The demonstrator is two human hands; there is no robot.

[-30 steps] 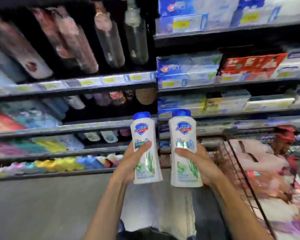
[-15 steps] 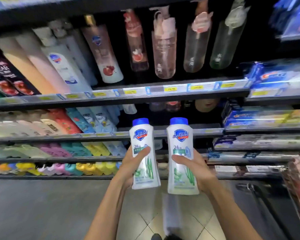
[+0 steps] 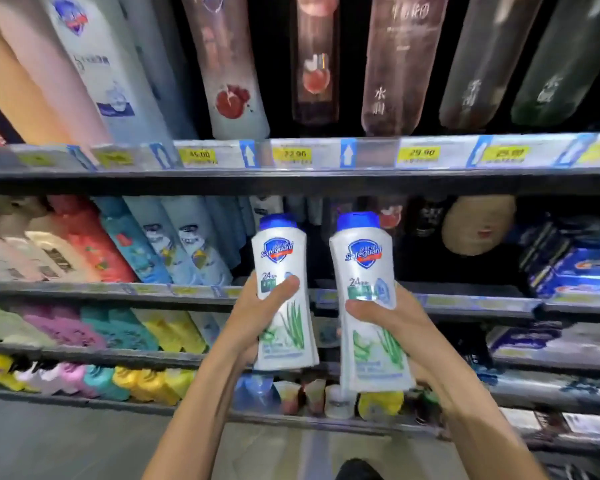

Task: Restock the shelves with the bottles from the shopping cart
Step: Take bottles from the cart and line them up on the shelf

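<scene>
Along the left of the aisle, the shelves [image 3: 84, 289] carry slanted rows of coloured bottles, with yellow price tags [image 3: 198, 155] on the rail above. A second ago the shopping cart stood at the right edge and the shelving was further off; now the cart is out of sight and the racks fill the view, so the person has turned from it and stepped up close. Moving rightward, the left hand [image 3: 257, 317] grips the left bottle [image 3: 281, 289], thumb laid across its label and fingers curled behind, holding it upright with its blue cap level with the middle shelf. Just beside it, not touching, the right bottle [image 3: 368, 299] stands upright in the right hand [image 3: 395, 323], whose thumb wraps the front while the fingers close round the back. Behind the caps is a dark gap [image 3: 326, 258] on the middle shelf between the pale blue bottles and a round tan object [image 3: 475, 226], which looks the likely slot. Further right lie blue toothpaste boxes [image 3: 575, 268]. Both bottles are off the cart but not yet shelved; the placing remains to be done.
</scene>
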